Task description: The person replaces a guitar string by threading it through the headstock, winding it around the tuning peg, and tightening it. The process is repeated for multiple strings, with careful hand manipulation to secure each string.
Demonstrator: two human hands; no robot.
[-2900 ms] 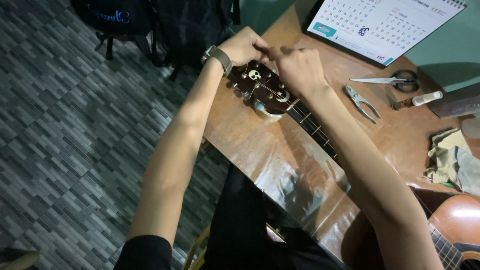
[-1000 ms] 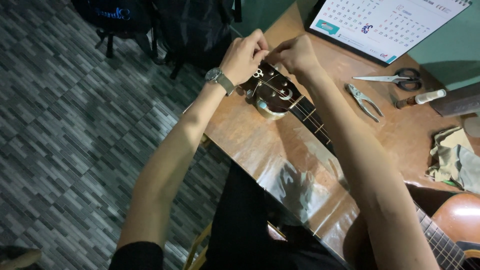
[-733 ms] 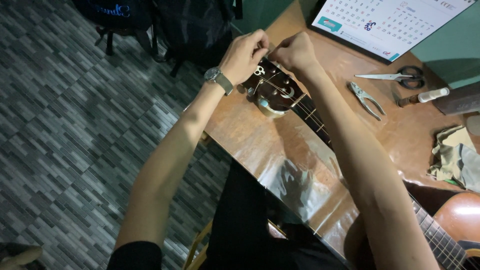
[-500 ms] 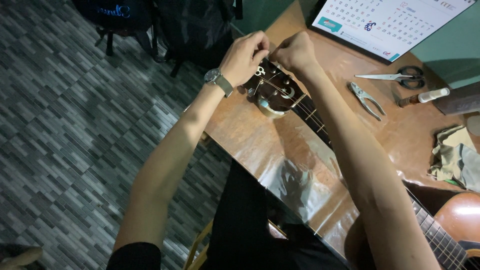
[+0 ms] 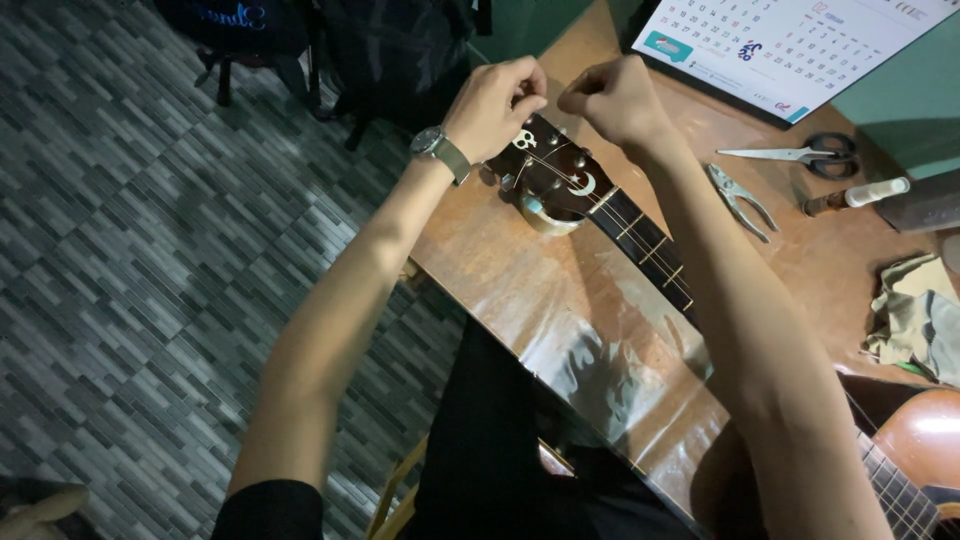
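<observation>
Both hands lifted slightly apart above guitar head (image 5: pixel 553 178); left hand (image 5: pixel 493 105) and right hand (image 5: pixel 612 98) pinch closed (probably thin string, cannot tell).

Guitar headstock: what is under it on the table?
A roll of tape lies flat under the guitar headstock, propping it above the wooden table. Only its near rim shows; the far side is covered by the headstock, and the left hand hides the tip.

Scissors (image 5: pixel 805 153) lie at two o'clock, pliers (image 5: pixel 740 197) just beside them, a calendar (image 5: pixel 790 40) above, perhaps a crumpled cloth (image 5: pixel 915 318) at three o'clock.
</observation>
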